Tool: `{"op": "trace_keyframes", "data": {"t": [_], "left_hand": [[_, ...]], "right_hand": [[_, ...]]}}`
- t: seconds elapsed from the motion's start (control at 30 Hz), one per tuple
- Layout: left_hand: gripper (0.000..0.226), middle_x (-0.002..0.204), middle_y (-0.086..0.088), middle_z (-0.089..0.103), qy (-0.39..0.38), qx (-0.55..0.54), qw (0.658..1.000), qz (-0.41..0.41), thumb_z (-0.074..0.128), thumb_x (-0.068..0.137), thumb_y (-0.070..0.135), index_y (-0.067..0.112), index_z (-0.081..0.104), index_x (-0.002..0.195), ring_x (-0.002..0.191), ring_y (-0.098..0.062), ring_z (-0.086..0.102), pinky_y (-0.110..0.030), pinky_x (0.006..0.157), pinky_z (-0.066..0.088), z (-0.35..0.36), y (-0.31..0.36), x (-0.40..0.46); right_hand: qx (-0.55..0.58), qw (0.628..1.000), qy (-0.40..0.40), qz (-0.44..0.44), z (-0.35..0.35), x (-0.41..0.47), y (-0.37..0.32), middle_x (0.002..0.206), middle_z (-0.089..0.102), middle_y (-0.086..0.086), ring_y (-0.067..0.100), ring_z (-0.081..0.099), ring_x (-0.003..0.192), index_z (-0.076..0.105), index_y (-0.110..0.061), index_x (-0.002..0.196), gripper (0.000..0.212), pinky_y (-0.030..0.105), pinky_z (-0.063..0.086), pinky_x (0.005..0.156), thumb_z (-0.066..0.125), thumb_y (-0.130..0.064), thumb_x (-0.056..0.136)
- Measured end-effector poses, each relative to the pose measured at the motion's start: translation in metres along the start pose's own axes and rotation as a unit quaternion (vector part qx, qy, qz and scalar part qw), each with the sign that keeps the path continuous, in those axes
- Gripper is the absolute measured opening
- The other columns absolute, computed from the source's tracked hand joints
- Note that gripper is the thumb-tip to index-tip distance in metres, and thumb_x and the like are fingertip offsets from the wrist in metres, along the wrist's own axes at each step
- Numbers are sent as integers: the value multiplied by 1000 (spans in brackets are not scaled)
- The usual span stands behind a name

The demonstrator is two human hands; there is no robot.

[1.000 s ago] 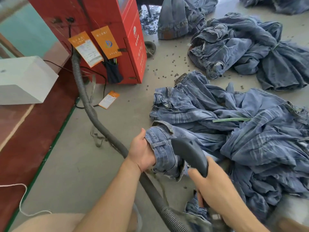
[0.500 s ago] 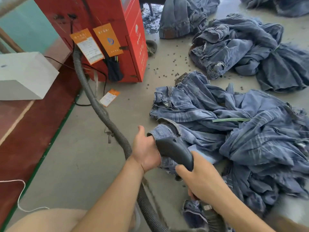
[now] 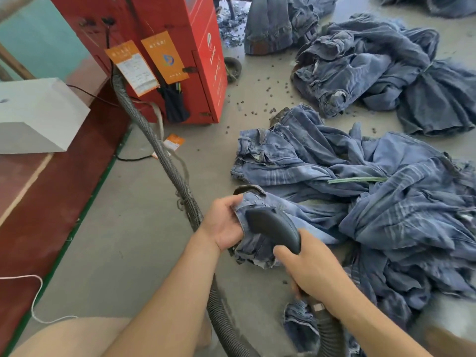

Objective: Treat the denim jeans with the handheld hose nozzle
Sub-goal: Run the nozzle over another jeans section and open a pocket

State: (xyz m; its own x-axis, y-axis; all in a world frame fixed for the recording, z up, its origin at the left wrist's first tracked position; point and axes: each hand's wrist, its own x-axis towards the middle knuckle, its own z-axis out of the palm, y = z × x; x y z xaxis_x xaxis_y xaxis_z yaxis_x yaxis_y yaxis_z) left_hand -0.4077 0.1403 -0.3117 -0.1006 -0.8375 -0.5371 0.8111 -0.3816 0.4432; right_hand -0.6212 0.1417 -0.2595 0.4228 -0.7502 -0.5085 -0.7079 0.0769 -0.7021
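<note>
Denim jeans: blue jeans [image 3: 255, 229] lie at the near edge of a big pile of jeans [image 3: 401, 215] on the grey concrete floor [image 3: 134, 228]; one bunched end is lifted a little from the floor.
Left hand: the left hand [image 3: 224, 222] grips this bunched end, fingers curled round the fabric, thumb on the top edge.
Right hand: the right hand [image 3: 313, 270] holds the handle of the nozzle, fingers wrapped around it from below.
Hose nozzle: the dark grey nozzle [image 3: 273, 226] has its tip pressed on the denim, just beside the left hand.
Hose: a ribbed grey hose [image 3: 159, 148] runs from the red machine [image 3: 164, 42] across the floor and passes under the left forearm.
Other jeans: a second pile [image 3: 373, 70] lies well apart, farther back.
Floor: small dark bits [image 3: 268, 99] are scattered between the machine and the piles.
Tags: two orange tags [image 3: 146, 64] hang on the machine; one more orange tag [image 3: 174, 141] lies on the floor.
Box: a white box [image 3: 36, 117] stands at the left on a red-brown surface.
</note>
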Motion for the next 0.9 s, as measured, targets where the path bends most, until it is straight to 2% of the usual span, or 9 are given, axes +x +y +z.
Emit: {"op": "trace_keyframes", "data": {"t": [0.13,0.27,0.3,0.37,0.43,0.57,0.63,0.77,0.9], "left_hand": [[54,137,-30,61,50,-42,998,-13,27,112,31,-6,56,139,131,-43,56,-56,114,38,-5,-2,0],[84,142,-34,55,43,-57,997,4,26,105,63,-8,50,143,129,-45,59,-56,110,42,-8,11,-3],[84,141,-34,55,49,-52,997,15,35,103,64,-11,53,140,128,-43,60,-53,111,43,-8,14,-2],[54,133,-27,61,65,-7,997,35,54,103,36,-12,63,126,117,-35,64,-39,106,48,-9,17,3],[31,125,-23,61,80,60,995,31,50,104,13,-8,67,118,106,-31,66,-34,94,51,-11,11,7],[61,136,-22,65,84,99,992,5,27,111,49,6,61,137,119,-39,67,-57,84,60,-11,3,11],[68,133,-21,66,92,93,991,20,33,105,59,6,60,138,114,-38,69,-56,81,61,-8,3,13],[43,105,-15,77,116,132,983,54,75,87,41,6,72,112,84,-23,77,-35,69,65,0,-4,14],[27,102,-14,79,146,165,975,21,57,104,25,5,73,111,81,-23,76,-34,72,64,-1,-5,17]], "right_hand": [[102,991,92,0,-11,26,-4,57,64,5,20,59,38,52,-20,98,14,31,46,41,60,-31,93],[193,973,128,9,-37,14,15,58,61,12,27,56,42,51,-18,97,16,40,50,46,62,-28,90],[206,972,115,12,-42,9,20,59,60,12,27,54,43,51,-16,96,17,39,50,45,63,-28,92],[222,972,74,30,-48,-3,29,59,58,12,28,53,44,51,-13,96,18,38,50,44,64,-26,95],[216,975,31,41,-46,-11,35,59,56,13,29,51,44,53,-16,97,15,37,49,44,64,-25,97],[168,985,5,35,-36,-18,44,56,57,14,30,51,43,51,-12,99,19,38,47,47,63,-26,97],[166,986,12,31,-33,-19,45,57,58,14,30,52,42,50,-11,99,20,39,47,47,63,-27,97],[131,991,6,3,-24,-18,35,57,62,17,33,58,41,50,-25,93,22,40,49,52,61,-42,86],[95,995,-5,-1,-19,-1,23,57,65,18,31,59,39,52,-21,95,28,34,46,50,59,-45,82]]}}
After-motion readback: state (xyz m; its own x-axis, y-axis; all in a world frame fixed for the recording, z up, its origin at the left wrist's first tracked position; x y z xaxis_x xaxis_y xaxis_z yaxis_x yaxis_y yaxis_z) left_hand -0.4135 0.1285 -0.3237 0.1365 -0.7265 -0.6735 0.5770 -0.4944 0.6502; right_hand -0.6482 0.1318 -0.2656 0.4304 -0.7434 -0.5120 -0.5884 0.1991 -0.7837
